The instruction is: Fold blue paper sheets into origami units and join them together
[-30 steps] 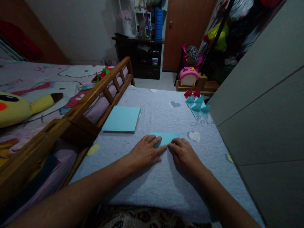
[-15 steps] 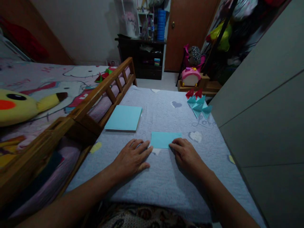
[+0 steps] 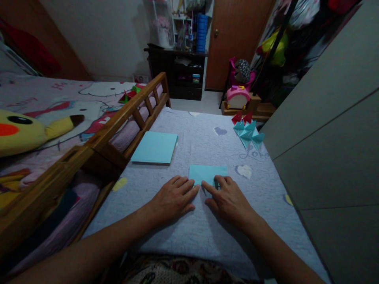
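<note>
A light blue rectangle of paper point(image 3: 204, 171), which looks folded, lies flat on the bed sheet with its long side toward me. My left hand point(image 3: 174, 197) rests palm down at its near left corner, fingers stretched and touching the edge. At the near edge, right of the middle, my right hand point(image 3: 229, 197) presses an extended index finger on the paper, its other fingers loosely spread. Farther off to the left is a stack of light blue square paper point(image 3: 155, 148). Folded blue paper shapes point(image 3: 248, 132) and red paper shapes point(image 3: 242, 117) stand at the far right.
A wooden bed rail point(image 3: 127, 118) runs along the left, with a yellow plush toy point(image 3: 26, 132) beyond it. A pale cabinet point(image 3: 331, 146) borders the right side. Past the bed's far end are a dark shelf unit point(image 3: 177, 75) and a pink toy case point(image 3: 237, 96).
My right hand has slid left along the paper's near edge, its index finger now extended. My left hand has shifted slightly right onto the near left corner.
</note>
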`<state>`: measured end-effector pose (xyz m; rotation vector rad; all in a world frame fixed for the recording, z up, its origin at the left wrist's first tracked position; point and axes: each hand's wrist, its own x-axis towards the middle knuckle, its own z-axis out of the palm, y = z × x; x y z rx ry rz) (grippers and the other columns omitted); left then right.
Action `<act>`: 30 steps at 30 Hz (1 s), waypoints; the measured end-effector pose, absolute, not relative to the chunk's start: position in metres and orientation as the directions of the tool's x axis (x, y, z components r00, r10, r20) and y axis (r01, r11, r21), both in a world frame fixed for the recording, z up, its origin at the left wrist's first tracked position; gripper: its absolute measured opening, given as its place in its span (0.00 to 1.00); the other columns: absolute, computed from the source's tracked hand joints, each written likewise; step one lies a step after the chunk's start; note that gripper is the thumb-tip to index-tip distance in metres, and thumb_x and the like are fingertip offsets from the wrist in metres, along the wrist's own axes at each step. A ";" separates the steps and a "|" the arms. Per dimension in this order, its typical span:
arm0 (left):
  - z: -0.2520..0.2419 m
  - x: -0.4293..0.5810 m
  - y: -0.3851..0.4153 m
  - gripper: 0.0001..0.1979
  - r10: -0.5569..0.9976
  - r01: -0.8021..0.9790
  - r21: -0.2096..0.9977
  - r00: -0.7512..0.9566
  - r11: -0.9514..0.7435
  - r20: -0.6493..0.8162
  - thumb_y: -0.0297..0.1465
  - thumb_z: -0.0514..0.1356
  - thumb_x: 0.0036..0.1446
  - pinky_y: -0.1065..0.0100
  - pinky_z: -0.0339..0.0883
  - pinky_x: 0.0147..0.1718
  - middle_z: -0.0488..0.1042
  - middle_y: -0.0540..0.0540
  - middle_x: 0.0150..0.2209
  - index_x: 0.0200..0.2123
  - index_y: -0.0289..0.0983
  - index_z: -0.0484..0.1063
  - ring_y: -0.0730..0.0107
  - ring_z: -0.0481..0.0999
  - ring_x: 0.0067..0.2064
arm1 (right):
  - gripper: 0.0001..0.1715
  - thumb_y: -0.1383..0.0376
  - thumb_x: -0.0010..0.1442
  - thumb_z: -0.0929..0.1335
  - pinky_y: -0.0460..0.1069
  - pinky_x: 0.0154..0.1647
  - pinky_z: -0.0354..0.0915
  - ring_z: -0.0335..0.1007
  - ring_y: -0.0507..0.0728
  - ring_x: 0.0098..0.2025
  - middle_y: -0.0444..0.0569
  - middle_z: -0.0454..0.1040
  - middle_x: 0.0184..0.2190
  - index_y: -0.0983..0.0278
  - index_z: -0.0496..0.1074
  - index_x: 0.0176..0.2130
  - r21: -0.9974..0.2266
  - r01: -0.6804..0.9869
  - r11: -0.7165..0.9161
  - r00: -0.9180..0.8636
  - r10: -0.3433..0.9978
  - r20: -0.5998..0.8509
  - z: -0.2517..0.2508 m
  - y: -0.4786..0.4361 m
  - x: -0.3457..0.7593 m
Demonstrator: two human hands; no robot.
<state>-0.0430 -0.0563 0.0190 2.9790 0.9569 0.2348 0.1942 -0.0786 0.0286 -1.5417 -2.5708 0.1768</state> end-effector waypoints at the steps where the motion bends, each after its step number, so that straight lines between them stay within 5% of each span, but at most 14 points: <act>1: 0.017 -0.042 -0.057 0.26 0.581 0.579 0.060 0.803 -0.813 0.133 0.39 0.65 0.61 0.53 0.65 0.54 0.74 0.39 0.56 0.59 0.38 0.67 0.51 0.72 0.54 | 0.29 0.57 0.61 0.73 0.61 0.47 0.68 0.67 0.68 0.48 0.59 0.73 0.48 0.53 0.71 0.61 -0.149 0.876 0.460 -0.457 0.888 0.052 0.028 -0.080 0.191; 15: 0.003 -0.055 -0.058 0.20 0.612 0.608 0.082 0.769 -0.789 0.186 0.35 0.62 0.62 0.52 0.71 0.52 0.75 0.36 0.53 0.55 0.32 0.69 0.50 0.74 0.53 | 0.28 0.55 0.63 0.72 0.63 0.55 0.64 0.66 0.70 0.56 0.57 0.70 0.58 0.52 0.71 0.61 0.005 0.926 0.377 -0.376 0.922 0.092 0.014 -0.098 0.241; 24: 0.013 -0.059 -0.051 0.19 0.678 0.630 0.281 0.724 -0.724 0.124 0.31 0.61 0.62 0.51 0.71 0.52 0.74 0.38 0.53 0.55 0.36 0.69 0.52 0.74 0.53 | 0.20 0.59 0.63 0.71 0.62 0.51 0.67 0.71 0.69 0.51 0.56 0.75 0.54 0.54 0.75 0.55 0.028 0.942 0.334 -0.335 0.939 0.070 0.020 -0.095 0.271; 27: 0.018 -0.052 -0.036 0.27 0.711 0.623 0.371 0.681 -0.689 0.176 0.34 0.62 0.61 0.52 0.68 0.56 0.72 0.37 0.57 0.62 0.36 0.62 0.53 0.71 0.57 | 0.14 0.63 0.63 0.70 0.60 0.50 0.68 0.73 0.67 0.50 0.57 0.76 0.52 0.59 0.78 0.49 -0.065 0.941 0.331 -0.328 0.943 0.058 0.028 -0.078 0.266; 30: 0.018 -0.038 -0.018 0.41 0.734 0.657 0.343 0.653 -0.671 0.185 0.43 0.65 0.57 0.46 0.59 0.63 0.65 0.33 0.64 0.68 0.36 0.53 0.45 0.64 0.64 | 0.30 0.63 0.61 0.71 0.60 0.53 0.67 0.71 0.68 0.53 0.61 0.74 0.54 0.66 0.69 0.61 -0.195 0.919 0.343 -0.323 0.938 0.125 0.027 -0.056 0.253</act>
